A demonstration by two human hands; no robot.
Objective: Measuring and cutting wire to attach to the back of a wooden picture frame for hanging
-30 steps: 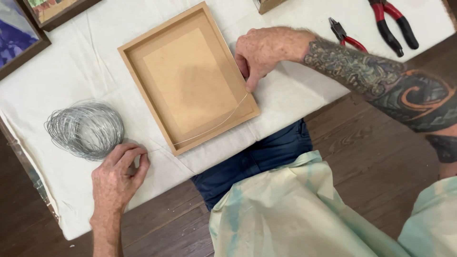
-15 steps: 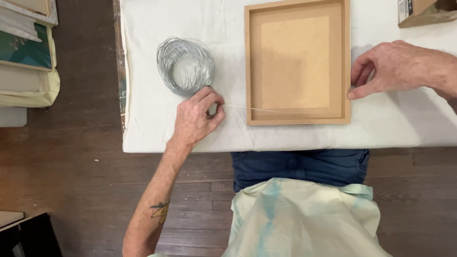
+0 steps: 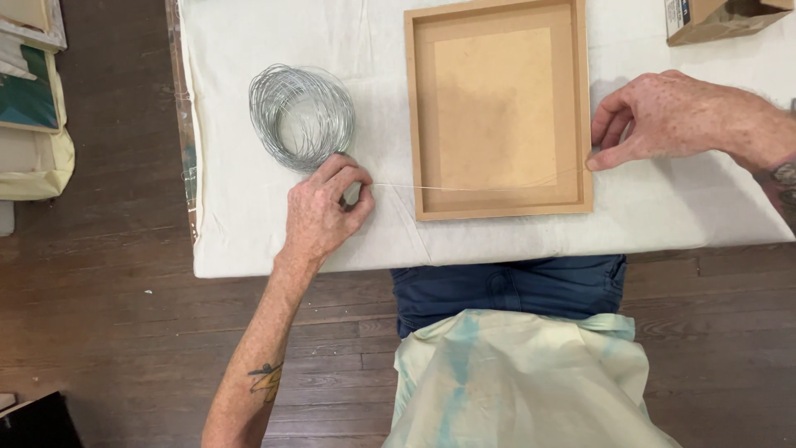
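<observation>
A wooden picture frame (image 3: 500,203) lies back side up on a table covered with white cloth (image 3: 232,224). A thin wire strand (image 3: 481,186) stretches across the frame's lower part. My right hand (image 3: 663,116) pinches one end of it at the frame's right edge. My left hand (image 3: 325,207) pinches the wire to the left of the frame, just below a coil of grey wire (image 3: 301,116) that rests on the cloth.
A cardboard box (image 3: 717,18) sits at the table's far right corner. Framed pictures and pads (image 3: 33,108) lie stacked on the dark wooden floor to the left. My lap, in blue trousers and a pale apron, is against the table's near edge.
The view has swung to look squarely over the frame. Both hands have drawn the wire taut across the frame's lower part, and my right hand has moved to the frame's right edge.
</observation>
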